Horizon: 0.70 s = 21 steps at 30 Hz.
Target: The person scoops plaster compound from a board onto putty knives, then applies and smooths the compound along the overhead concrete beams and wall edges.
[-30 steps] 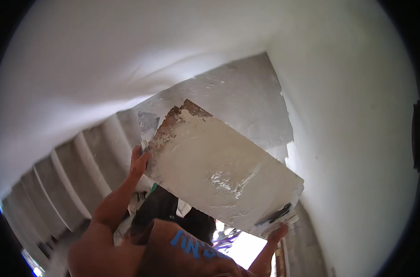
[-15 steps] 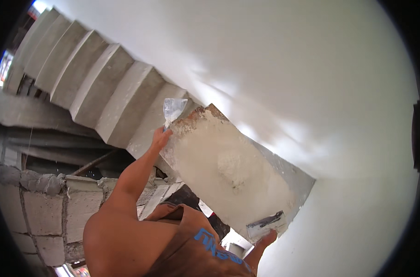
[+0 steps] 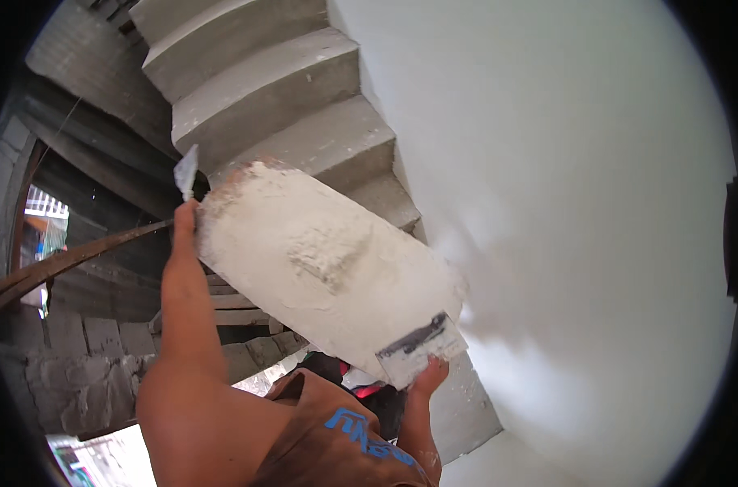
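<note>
A long board (image 3: 320, 300) coated in pale plaster lies across in front of me, with a soft heap of plaster (image 3: 324, 247) near its middle. My left hand (image 3: 187, 217) is closed at the board's far left corner. From that fist rises a putty knife (image 3: 186, 169) with a whitened blade, its handle mostly hidden by the fingers. My right hand (image 3: 430, 375) grips the near right end of the board together with a rectangular plastering trowel (image 3: 417, 345). The trowel lies flat on the board, a dark strip along it.
Concrete stairs (image 3: 288, 77) climb away beyond the board. A smooth white wall (image 3: 547, 178) fills the right side. To the left are a wooden beam (image 3: 85, 256), dark corrugated sheets (image 3: 101, 162) and a rough block wall (image 3: 77, 390). A grey step surface (image 3: 462, 406) shows below the board's right end.
The view has turned; the stairs now stand more directly ahead. The board, held in both hands, has shifted left in the picture, farther from the white wall. Both tools remain in my hands.
</note>
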Available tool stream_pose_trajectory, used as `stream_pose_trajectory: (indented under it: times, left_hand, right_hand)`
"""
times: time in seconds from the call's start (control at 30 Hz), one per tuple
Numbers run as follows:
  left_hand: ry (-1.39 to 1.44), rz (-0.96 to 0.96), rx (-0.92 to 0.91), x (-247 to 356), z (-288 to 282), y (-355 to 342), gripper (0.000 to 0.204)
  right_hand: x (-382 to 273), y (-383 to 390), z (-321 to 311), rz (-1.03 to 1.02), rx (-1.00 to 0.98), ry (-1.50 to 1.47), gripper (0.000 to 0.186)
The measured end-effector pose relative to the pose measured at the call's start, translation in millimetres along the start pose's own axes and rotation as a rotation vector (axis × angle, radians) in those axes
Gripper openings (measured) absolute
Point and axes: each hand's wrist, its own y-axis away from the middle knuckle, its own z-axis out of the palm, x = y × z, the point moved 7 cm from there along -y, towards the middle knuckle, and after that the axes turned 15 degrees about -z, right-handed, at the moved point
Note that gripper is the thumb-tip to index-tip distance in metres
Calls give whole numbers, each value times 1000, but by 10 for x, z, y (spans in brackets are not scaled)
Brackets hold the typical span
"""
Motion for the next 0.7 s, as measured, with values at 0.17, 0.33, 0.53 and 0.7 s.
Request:
stream_pose_trajectory:
  times: [0.17, 0.33, 0.53, 0.7]
  left_hand:
    - [193, -75, 212, -459, -1431, 424, 39]
    - [467, -110, 230, -691, -2415, 1208, 22]
    - [618, -100, 60, -856, -2430, 2119, 16]
    - [700, -16, 4, -1028, -2389, 1993, 17]
  right_hand:
    - [-47, -172, 308, -25, -260, -115, 35]
    - [145, -333, 484, -60, -440, -191, 33]
    - [-351, -701, 503, -242, -605, -281, 29]
    - [-482, -598, 614, -387, -591, -58, 29]
